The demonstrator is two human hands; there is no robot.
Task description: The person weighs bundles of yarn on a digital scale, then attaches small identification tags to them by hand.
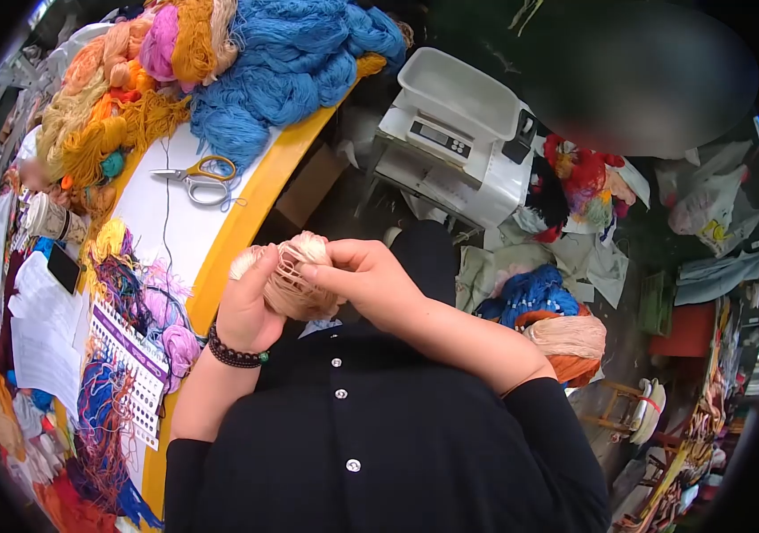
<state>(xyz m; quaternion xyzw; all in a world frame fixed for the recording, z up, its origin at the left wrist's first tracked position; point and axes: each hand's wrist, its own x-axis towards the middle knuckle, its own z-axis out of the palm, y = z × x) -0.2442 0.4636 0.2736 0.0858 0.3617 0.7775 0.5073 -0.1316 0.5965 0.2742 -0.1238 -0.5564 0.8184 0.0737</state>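
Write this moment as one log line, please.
left hand: holds peach yarn ball | right hand: pinches its strands | scissors: on white table, apart from hands

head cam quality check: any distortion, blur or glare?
Head view: strong fisheye with black vignette at the corners, so the yellow table edge bows. There is a blurred oval patch top right. The left hand, right hand and yarn ball are sharp. Lighting is even with no harsh glare, and the white scale is bright but not blown out.

A yellow-edged white table [186,233] heaped with yarn fills the left, a white scale [459,133] stands upper centre, bags clutter the floor on the right.
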